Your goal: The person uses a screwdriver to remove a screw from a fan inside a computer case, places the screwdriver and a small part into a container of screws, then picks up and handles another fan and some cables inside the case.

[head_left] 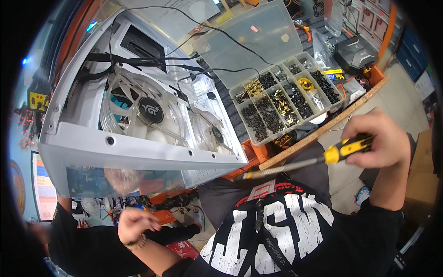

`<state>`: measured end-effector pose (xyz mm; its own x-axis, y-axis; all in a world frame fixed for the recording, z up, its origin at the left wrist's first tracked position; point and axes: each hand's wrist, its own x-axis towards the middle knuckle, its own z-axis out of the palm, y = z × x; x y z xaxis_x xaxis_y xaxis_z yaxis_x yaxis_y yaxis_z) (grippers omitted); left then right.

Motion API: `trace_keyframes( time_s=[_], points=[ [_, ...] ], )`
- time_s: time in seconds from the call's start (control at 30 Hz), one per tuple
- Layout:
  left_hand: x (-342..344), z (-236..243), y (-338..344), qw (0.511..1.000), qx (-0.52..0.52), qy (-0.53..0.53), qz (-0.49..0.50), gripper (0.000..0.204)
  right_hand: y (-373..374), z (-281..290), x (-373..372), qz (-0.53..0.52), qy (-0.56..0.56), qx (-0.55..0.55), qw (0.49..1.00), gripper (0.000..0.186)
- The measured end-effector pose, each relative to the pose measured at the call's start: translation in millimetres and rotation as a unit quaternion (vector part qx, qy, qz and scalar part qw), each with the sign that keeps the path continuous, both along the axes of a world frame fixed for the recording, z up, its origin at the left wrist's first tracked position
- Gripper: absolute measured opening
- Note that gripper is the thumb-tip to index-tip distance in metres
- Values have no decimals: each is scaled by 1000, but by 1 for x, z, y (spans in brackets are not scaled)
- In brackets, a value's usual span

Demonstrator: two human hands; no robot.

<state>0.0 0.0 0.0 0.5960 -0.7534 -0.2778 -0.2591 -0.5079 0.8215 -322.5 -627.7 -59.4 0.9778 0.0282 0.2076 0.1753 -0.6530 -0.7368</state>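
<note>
Right hand: the right hand [380, 138] is clamped around the yellow-and-black handle of a long-shafted screwdriver [323, 159], raised at the right of the view above the person's chest.
Screwdriver axis: its long axis runs nearly level, rising slightly toward the handle; the grey metal shaft points left, toward the lower corner of the case.
Screwdriver tip: the tip lies just beside the front edge of the surface [323, 129], near the case corner; whether it touches anything cannot be told.
Left hand: the left hand [134, 224] is low at the left, fingers curled loosely together and holding nothing that shows, below the case and well apart from the screwdriver.
Case: a white metal computer case with a clear side panel [138, 152] rests tilted on the surface, with two clear round fans [150, 111] and black cables [138, 60] inside.
Organiser: a clear plastic compartment box with its lid open [286, 101] sits right of the case, holding black and brass screws sorted by compartment.
Surface: wooden-edged, cluttered behind the box with packets and a dark grey device [355, 51].
</note>
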Motion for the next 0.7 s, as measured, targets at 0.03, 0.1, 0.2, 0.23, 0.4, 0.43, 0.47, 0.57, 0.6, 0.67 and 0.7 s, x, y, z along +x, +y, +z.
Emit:
trace_keyframes(
  time_s=[0.03,0.1,0.2,0.23,0.4,0.43,0.47,0.57,0.6,0.67,0.7],
  points=[
    [12,-5,8,995,1,16,100,36,-6,-3,-4,-32,-26,3,999,35],
    [56,-3,22,982,-32,-35,181,31,-13,-5,3,-76,-5,31,997,35],
    [98,-29,-24,961,-87,-83,249,33,-17,4,27,-144,-53,5,988,31],
    [115,-37,-43,957,-97,-92,257,33,-18,5,36,-146,-51,1,988,31],
    [159,-42,-118,954,-93,-127,256,34,-23,19,68,-80,-94,-67,990,32],
    [165,-42,-129,954,-92,-130,253,34,-23,24,73,-68,-102,-84,989,33],
    [170,-43,-139,955,-91,-132,251,34,-23,29,78,-56,-109,-101,987,35],
    [175,-43,-151,954,-87,-136,251,34,-25,27,93,-57,-139,-152,977,39],
    [179,-42,-157,954,-88,-140,251,34,-25,28,97,-56,-139,-151,977,39],
    [182,-46,-164,955,-84,-141,249,34,-25,31,104,-50,-150,-174,972,42],
    [182,-45,-164,955,-83,-139,249,34,-26,30,107,-50,-150,-173,972,42]
  ],
)
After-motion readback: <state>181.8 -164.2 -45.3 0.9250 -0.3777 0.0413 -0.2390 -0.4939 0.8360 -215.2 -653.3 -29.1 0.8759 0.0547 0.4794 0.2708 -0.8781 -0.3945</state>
